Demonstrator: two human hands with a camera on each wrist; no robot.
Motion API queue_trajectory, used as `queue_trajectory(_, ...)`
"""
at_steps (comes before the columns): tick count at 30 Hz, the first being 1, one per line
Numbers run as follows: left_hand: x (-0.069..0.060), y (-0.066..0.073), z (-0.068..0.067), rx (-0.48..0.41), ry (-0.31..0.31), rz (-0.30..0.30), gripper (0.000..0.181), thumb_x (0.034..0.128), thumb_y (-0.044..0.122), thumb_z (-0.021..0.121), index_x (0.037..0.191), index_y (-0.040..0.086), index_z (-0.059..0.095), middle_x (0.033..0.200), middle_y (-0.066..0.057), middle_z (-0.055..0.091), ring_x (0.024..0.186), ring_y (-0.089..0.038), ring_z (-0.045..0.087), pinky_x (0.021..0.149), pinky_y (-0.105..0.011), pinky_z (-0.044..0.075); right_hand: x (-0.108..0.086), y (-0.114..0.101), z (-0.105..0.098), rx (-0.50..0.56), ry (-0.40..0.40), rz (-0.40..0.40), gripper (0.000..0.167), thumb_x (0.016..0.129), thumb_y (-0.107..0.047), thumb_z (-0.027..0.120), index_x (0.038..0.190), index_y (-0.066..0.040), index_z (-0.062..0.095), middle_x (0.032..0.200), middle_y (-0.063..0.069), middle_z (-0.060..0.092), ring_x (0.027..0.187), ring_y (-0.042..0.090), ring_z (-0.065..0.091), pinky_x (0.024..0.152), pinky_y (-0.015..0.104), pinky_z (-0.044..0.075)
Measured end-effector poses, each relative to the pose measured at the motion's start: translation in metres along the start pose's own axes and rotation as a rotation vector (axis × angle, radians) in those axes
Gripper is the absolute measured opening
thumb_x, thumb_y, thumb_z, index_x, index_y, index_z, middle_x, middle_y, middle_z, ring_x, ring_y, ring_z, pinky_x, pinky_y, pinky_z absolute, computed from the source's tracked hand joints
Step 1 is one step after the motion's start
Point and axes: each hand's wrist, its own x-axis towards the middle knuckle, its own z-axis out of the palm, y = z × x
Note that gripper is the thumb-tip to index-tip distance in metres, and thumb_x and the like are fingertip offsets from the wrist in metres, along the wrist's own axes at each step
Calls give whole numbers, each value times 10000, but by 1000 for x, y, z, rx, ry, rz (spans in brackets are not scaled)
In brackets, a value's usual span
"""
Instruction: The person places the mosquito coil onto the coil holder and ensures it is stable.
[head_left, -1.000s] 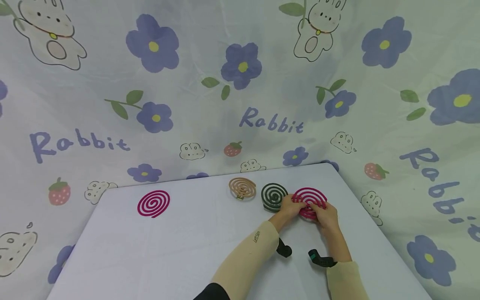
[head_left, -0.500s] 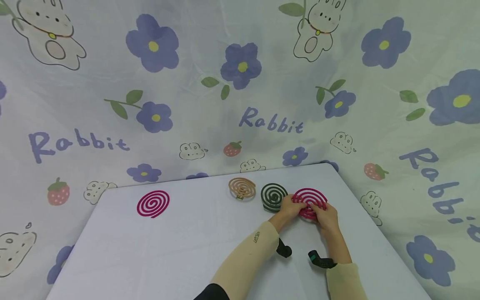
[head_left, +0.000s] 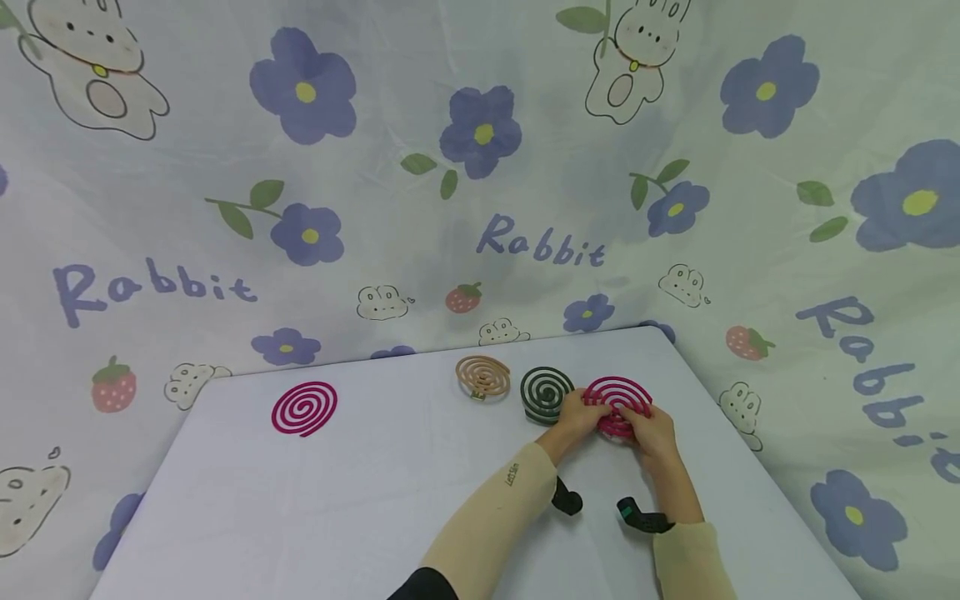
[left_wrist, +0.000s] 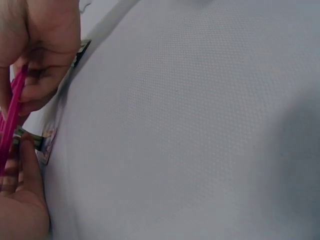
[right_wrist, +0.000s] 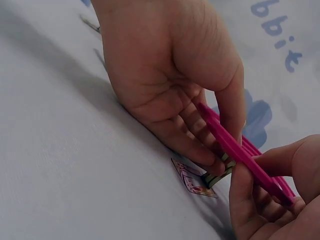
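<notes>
Both hands hold a pink spiral, shaped like a mosquito coil [head_left: 617,385], just above the table's right side. My left hand [head_left: 575,418] grips its left edge, thumb on top and fingers underneath. From the right, my right hand [head_left: 655,433] pinches the same coil. Seen from the right wrist, a small piece with a striped, coloured print [right_wrist: 192,181] lies under the pink coil, partly hidden by fingers. Right beside my left hand, a dark green coil [head_left: 546,392] rests on the table.
Left of the green coil is a tan coil [head_left: 483,377] with a small metallic piece at its front edge. A second pink coil [head_left: 304,408] lies flat at the far left of the white table [head_left: 337,508]. Behind hangs a printed cloth [head_left: 405,225].
</notes>
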Motion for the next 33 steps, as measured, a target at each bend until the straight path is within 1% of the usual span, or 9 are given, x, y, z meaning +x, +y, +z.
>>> queue_trajectory(4,-1,1,0,-45,-16,16,318,813,91,754,1092,-12,644,959,-34,657,920,-150,603,834,-315,519,0,0,-1,32,-16,1,554,968,-209,604,1372,113,402,1307,284,491,791,65,596,643,200,533)
queue_trajectory(8,-2,2,0,-74,-21,19,282,806,72,754,1056,-10,651,923,-25,657,886,-142,608,810,-309,525,-2,-1,-1,48,-13,-1,565,973,-200,601,1380,123,380,1308,308,481,762,58,615,637,223,548)
queue_trajectory(14,-1,1,0,-68,-13,10,306,808,85,765,1076,-13,655,938,-26,656,903,-140,603,822,-314,523,-3,0,-1,25,0,-9,577,965,-217,617,1376,119,392,1316,303,484,829,95,605,653,200,541)
queue_trajectory(20,0,0,0,-72,-7,9,324,803,93,780,1087,-2,655,961,-28,659,923,-137,605,837,-315,521,-4,1,-1,44,-10,-8,587,970,-228,608,1413,76,372,1342,282,480,860,106,605,675,201,541)
queue_trajectory(24,-2,1,-1,-76,-11,14,330,805,82,777,1101,6,652,973,-30,662,923,-137,607,839,-314,520,-3,3,0,48,-15,-25,632,972,-240,604,1456,50,318,1389,262,445,990,187,583,692,198,539)
queue_trajectory(28,-2,1,0,-72,-6,5,346,801,83,779,1110,0,648,978,-34,658,930,-142,600,849,-319,515,-1,6,1,49,-6,-35,632,970,-248,610,1454,40,324,1397,248,441,1090,268,538,690,187,532)
queue_trajectory(30,-2,1,1,-61,4,6,349,795,77,782,1104,-11,646,977,-43,658,933,-154,601,849,-327,518,0,7,1,54,-3,-33,619,968,-248,612,1445,38,338,1389,242,449,1096,279,535,692,189,533)
queue_trajectory(33,-2,0,2,-50,13,4,353,789,87,790,1098,-12,651,977,-47,664,945,-162,604,857,-332,515,-1,8,1,59,-2,-30,605,968,-252,613,1433,37,356,1379,240,460,1059,244,556,699,195,537)
